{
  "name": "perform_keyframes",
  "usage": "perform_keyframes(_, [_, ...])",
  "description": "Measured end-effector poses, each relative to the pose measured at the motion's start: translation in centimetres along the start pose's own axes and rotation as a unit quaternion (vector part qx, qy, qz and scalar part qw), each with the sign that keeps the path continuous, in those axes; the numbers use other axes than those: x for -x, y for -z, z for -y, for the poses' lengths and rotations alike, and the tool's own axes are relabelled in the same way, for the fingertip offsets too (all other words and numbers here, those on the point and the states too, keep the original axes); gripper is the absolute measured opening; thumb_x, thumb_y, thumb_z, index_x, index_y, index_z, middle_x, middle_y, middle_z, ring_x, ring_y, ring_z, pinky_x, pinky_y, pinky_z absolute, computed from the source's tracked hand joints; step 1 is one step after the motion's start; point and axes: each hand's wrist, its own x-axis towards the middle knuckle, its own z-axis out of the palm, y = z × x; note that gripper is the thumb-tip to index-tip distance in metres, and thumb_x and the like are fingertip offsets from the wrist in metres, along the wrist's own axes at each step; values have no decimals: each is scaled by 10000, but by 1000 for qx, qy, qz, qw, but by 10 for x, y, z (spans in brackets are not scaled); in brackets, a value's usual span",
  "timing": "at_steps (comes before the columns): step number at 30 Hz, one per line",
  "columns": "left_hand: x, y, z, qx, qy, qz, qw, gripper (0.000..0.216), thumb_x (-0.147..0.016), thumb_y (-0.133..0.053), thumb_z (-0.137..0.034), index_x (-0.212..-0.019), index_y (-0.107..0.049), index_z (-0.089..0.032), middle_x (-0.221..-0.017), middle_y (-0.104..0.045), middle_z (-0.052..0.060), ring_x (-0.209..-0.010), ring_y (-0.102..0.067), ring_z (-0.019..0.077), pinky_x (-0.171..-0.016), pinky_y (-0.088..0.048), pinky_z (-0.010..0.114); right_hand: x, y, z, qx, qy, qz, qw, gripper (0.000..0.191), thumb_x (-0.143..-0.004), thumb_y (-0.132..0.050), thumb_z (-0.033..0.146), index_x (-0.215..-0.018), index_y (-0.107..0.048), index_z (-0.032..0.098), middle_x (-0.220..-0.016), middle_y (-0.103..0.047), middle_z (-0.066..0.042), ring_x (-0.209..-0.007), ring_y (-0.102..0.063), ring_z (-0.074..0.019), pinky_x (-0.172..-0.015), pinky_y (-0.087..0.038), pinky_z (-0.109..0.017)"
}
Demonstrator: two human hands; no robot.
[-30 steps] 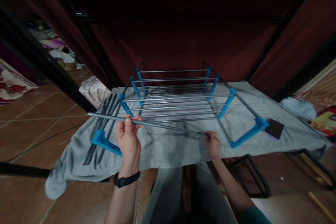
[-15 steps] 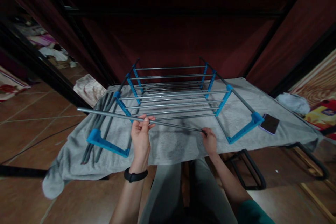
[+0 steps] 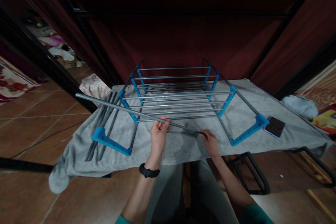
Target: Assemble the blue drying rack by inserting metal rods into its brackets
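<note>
A long grey metal tube (image 3: 120,107) slants across the near side of a partly built rack, its left end raised. My left hand (image 3: 159,131), with a black band on the wrist, pinches the tube near its middle. At the tube's right end my right hand (image 3: 209,140) is closed, its fingers around a dark tip whose detail I cannot make out. Behind the hands stands the rack (image 3: 181,105), made of grey rods joined by blue plastic pieces. A blue end bracket (image 3: 111,141) sits at its near left, another blue bracket (image 3: 250,131) at its near right.
Several loose tubes (image 3: 101,126) lie on the left of the grey cloth (image 3: 178,147) covering the table. A phone (image 3: 274,126) rests beside the right bracket. Dark red panels (image 3: 183,42) rise behind the rack. A black metal frame (image 3: 252,175) stands below the table's right edge.
My left hand has slid right along the tube, nearer my right hand. The tube's left end now points up more steeply. The view has shifted slightly.
</note>
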Motion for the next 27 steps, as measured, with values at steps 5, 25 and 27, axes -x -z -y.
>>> perform_keyframes(5, [3,-10,9,-20,3,12,1000,258,-771,-681,-279,-996,-588,-196,-909,-696,42,-848,-646,154,-714,-506,271,0,0,1,-23,9,14,1000,270,-894,-511,387,-1034,-684,235,-1019,-716,-69,-956,-650,-243,-910,-497,-423])
perform_keyframes(25, [14,-41,21,-163,-127,94,974,228,-948,-467,-313,-1147,-530,-220,-933,-645,52,-872,-606,186,-819,-461,329,-3,-3,4,-9,16,58,998,284,-866,-557,321,-1127,-662,281,-1067,-731,-40,-1051,-653,-241,-988,-455,-447])
perform_keyframes(27, [11,-39,10,-180,-136,100,969,242,-950,-460,-305,-1166,-528,-219,-927,-645,51,-871,-610,186,-810,-463,322,-3,-4,3,-18,10,55,998,292,-865,-557,322,-1135,-658,278,-1059,-732,-42,-1037,-661,-233,-987,-461,-441])
